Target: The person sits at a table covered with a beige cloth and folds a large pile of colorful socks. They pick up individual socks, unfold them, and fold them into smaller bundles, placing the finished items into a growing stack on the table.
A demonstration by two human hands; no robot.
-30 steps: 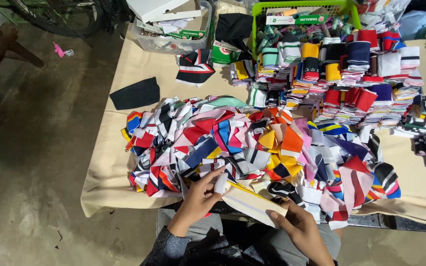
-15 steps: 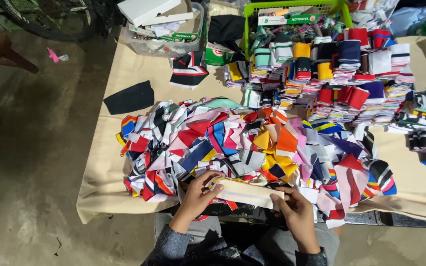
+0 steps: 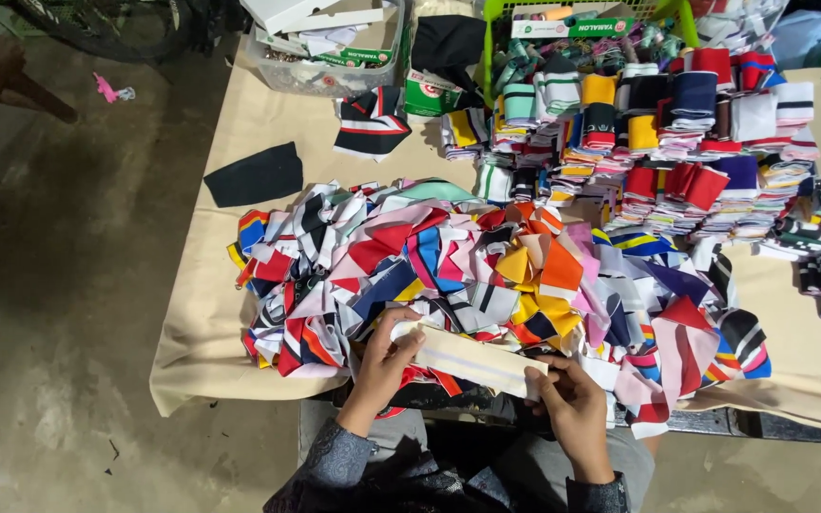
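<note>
You hold a long cream knit strip point(image 3: 472, 359), flat and ribbed with a faint pale stripe along it, stretched level at the near edge of the table point(image 3: 239, 313). Your left hand point(image 3: 384, 353) pinches its left end, fingers curled over the top; your right hand point(image 3: 567, 404) grips the right end between thumb and fingers. Just behind it lies a loose heap of knit pieces point(image 3: 486, 271), folded into soft triangles and bands of red, orange, blue and white. Farther back, neat folded stacks point(image 3: 677, 142) rise in rows. A flat black fabric piece point(image 3: 255, 175) lies apart on the tan cloth.
</note>
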